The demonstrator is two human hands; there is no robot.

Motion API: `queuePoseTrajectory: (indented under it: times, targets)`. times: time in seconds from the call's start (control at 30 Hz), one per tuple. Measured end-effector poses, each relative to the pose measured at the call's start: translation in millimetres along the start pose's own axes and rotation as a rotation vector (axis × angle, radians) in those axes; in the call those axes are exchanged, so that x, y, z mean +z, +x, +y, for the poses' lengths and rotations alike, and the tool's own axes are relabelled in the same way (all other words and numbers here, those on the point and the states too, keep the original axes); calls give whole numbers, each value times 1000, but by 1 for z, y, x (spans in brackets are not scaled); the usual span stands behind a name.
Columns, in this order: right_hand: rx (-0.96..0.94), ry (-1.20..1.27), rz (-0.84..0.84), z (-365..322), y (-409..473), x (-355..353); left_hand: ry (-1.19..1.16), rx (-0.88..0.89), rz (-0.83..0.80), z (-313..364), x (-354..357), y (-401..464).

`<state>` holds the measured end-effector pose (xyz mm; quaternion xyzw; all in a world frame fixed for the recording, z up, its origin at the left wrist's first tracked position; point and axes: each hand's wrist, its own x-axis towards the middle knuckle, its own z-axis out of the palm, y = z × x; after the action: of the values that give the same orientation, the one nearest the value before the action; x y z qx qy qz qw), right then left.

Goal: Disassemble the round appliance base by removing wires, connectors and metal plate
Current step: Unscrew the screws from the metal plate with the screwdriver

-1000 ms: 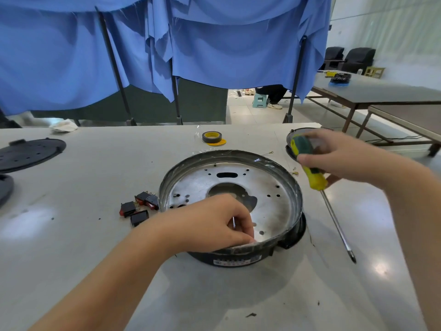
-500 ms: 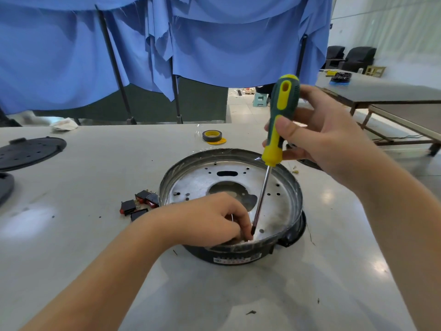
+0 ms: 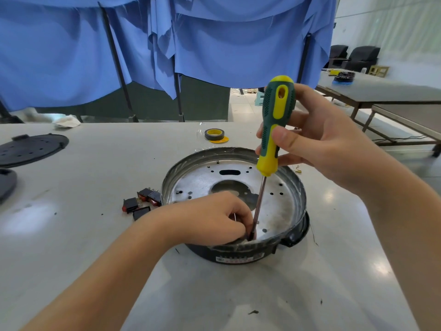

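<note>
Screwdriver (image 3: 274, 130) now upright in right hand (image 3: 319, 149), fingers wrapped round handle; a second ago it lay slanted off base's 3 o'clock side. Tip down at 6 o'clock edge of metal plate (image 3: 274, 201), inside round appliance base (image 3: 238, 255) at desk (image 3: 95, 182) centre. Left hand (image 3: 212, 220) curled beside tip, pinching something small, cannot tell what. Likely meaning: screw removal starting, plate not yet freed. Loose switches (image 3: 140, 201) lie at base's 9 o'clock.
</note>
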<state>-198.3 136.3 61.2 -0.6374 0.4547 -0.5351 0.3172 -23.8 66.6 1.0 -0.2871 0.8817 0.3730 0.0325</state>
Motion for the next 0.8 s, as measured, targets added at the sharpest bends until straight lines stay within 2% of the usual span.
queuePoseTrajectory:
  times: [0.27, 0.5, 0.8]
  targets:
    - [-21, 13, -15, 0, -1, 4, -1, 12, 0, 0, -1, 1]
    - [-28, 28, -112, -2, -2, 1, -12, 9, 0, 0, -1, 1]
    - [-72, 49, -89, -6, -3, 0, -9, 13, 16, -1, 0, 0]
